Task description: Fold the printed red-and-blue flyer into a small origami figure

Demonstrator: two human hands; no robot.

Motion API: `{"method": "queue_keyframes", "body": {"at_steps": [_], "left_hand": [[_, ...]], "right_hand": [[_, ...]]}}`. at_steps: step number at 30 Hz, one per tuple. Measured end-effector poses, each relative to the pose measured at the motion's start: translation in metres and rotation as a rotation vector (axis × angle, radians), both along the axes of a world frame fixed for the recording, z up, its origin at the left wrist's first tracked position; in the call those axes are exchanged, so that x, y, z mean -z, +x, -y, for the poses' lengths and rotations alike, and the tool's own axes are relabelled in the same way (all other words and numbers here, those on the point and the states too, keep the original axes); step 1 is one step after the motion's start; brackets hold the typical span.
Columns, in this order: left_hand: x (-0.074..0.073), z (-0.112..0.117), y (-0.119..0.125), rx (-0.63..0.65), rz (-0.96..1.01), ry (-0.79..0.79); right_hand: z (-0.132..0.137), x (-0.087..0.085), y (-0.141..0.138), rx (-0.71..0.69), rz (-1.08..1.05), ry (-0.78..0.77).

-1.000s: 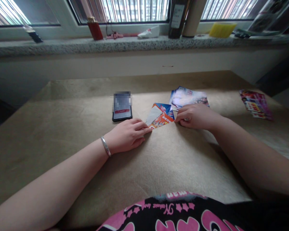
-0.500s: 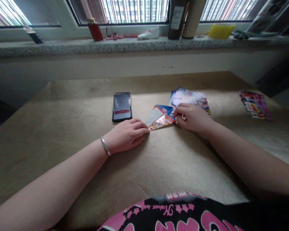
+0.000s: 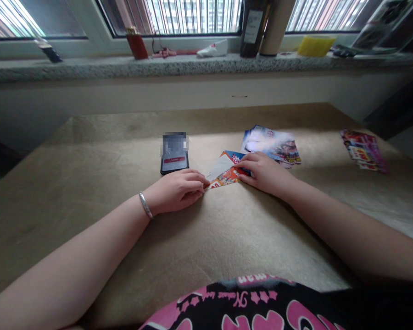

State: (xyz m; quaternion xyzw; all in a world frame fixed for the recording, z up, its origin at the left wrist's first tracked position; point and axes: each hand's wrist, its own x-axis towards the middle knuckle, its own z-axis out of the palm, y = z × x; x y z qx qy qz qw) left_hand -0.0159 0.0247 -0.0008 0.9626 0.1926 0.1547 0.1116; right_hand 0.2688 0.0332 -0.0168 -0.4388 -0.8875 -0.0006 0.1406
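Observation:
A folded sheet of printed paper (image 3: 223, 174), orange, blue and white, lies on the table between my hands. At its left corner is my left hand (image 3: 179, 190), fingers together and tips closed on the edge; a silver bracelet circles the wrist. My right hand (image 3: 266, 173) rests on the paper's right part, its fingers stretched over the printed surface and hiding that end. Just behind the right hand lies a small stack of glossy printed sheets (image 3: 271, 142). A phone (image 3: 175, 160) with a lit screen lies close beyond my left hand.
More pink and red printed sheets (image 3: 365, 151) are fanned out at the table's right side. Along the stone windowsill (image 3: 179, 68) stand a red container (image 3: 136, 45), a dark bottle (image 3: 253, 30) and a yellow block (image 3: 315, 46). The table (image 3: 89, 183) reaches up to the wall.
My right hand has shifted left over the paper, going from a pinch at its right end to fingers laid on it. My left hand has moved slightly left.

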Motion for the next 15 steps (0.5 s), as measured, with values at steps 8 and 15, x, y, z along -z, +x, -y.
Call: {"method": "queue_keyframes", "body": {"at_steps": [8,15], "left_hand": [[0.000,-0.004,-0.004,0.000,0.068,-0.086],[0.001,-0.005,-0.007,-0.030,0.059,-0.095]], "right_hand": [[0.010,-0.007,-0.008,0.032,0.103,0.033],[0.011,-0.010,-0.008,-0.037,0.137,0.035]]}}
